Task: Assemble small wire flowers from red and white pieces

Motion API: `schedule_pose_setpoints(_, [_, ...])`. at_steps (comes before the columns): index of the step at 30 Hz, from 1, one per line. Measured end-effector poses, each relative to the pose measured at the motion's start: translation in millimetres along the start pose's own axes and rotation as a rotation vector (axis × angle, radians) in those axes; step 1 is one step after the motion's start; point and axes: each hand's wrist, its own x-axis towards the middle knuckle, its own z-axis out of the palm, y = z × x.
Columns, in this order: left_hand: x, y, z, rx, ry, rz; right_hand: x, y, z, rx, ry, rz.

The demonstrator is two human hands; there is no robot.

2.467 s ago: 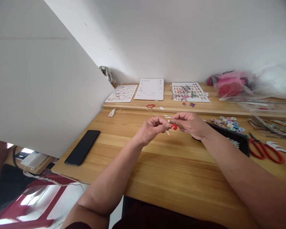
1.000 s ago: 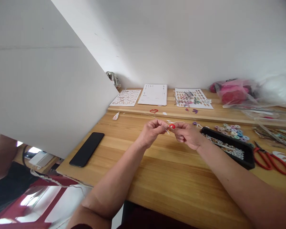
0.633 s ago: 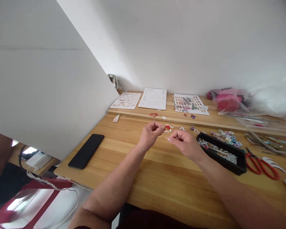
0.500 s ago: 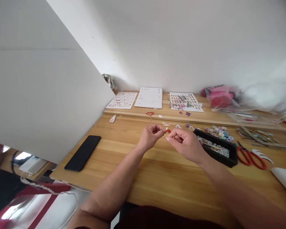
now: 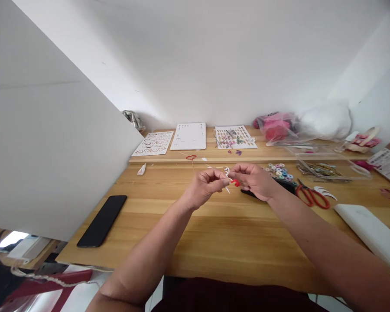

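Both my hands meet over the middle of the wooden table point(image 5: 214, 229). My left hand point(image 5: 204, 187) is closed in a pinch on a thin white stick that pokes out below its fingertips. My right hand point(image 5: 255, 180) is closed too, its fingertips pinching a small red curled piece point(image 5: 235, 182) that sits on the stick between the two hands. Behind my right hand lies a black tray point(image 5: 287, 184), mostly hidden by it.
A black phone point(image 5: 102, 220) lies at the left. Red scissors point(image 5: 312, 196) and small coloured rolls point(image 5: 277, 169) are at the right, with a white flat object point(image 5: 370, 232) nearer. Three printed sheets point(image 5: 189, 136) and a red heart shape point(image 5: 191, 157) lie at the back. Plastic bags point(image 5: 276, 125) sit far right.
My right hand has come back to the left hand and pinches the red piece again. The camera has turned to the right, showing more of the table's right end.
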Motion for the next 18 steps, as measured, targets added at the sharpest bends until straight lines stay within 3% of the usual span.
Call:
schedule_pose_setpoints(3, [7.0,4.1,2.5,-0.061,0.071,0.036,-3.4,12.0,2.0,0.275,-0.026,0.113])
schedule_pose_setpoints(6, [14.4,3.8,4.2,-0.085,0.126,0.054,-11.5,16.2,9.1,0.339,-0.013,0.139])
schedule_pose_setpoints(8, [18.9,3.1,4.8,-0.061,0.175,0.067,-19.2,13.2,14.4,0.236,0.049,0.066])
schedule_pose_setpoints(12, [25.5,4.9,4.7,0.062,0.217,0.081,-34.4,-6.0,19.1,-0.231,0.159,-0.155])
schedule_pose_setpoints(15, [26.9,9.5,4.8,0.17,0.14,0.07,-38.0,-28.8,15.8,-0.414,0.166,-0.247])
schedule_pose_setpoints(18, [25.9,15.7,6.0,0.176,-0.019,0.069,-30.1,-50.7,6.8,-0.51,0.16,-0.298])
